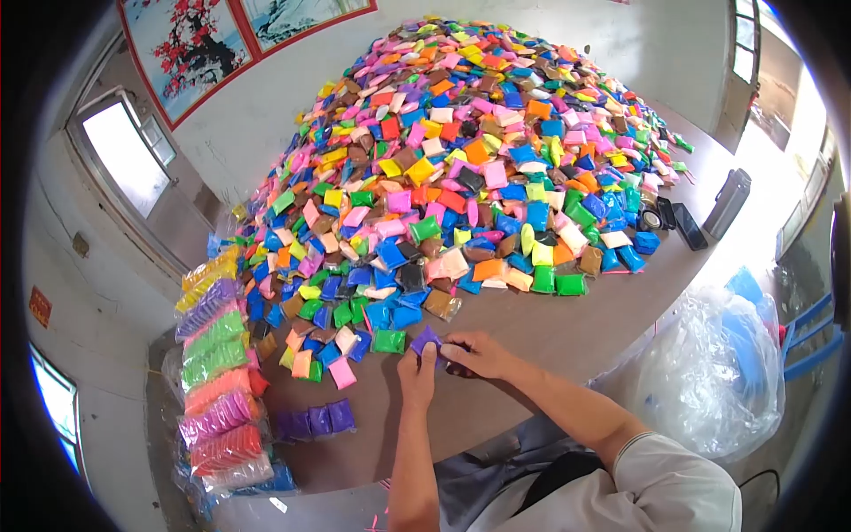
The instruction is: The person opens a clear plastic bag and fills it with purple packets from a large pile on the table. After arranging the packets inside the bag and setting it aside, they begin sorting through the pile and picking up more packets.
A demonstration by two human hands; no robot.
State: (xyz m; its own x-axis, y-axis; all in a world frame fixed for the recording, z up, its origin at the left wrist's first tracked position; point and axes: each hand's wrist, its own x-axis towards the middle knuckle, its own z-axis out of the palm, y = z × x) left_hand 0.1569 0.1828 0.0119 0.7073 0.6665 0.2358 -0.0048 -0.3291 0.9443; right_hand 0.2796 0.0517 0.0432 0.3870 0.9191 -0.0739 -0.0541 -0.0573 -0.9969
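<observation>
A small purple packet [425,338] is held up at the front of the table between my two hands. My left hand [416,377] pinches it from below, thumb across its face. My right hand [480,355] grips its right edge, fingers curled; a small dark thing shows under those fingers, too hidden to name. Just left of my hands lies a green packet [388,341], with a pink packet [342,372] nearer the table's left side. Several purple packets [317,420] lie in a short row near the front left edge.
A huge heap of mixed coloured packets [461,168] covers most of the table [550,332]. Sorted rows of packets [217,372] line the left edge. At right stand a dark flask [729,202], a phone-like black object [689,226], a clear plastic bag [709,377] and a blue chair [811,346].
</observation>
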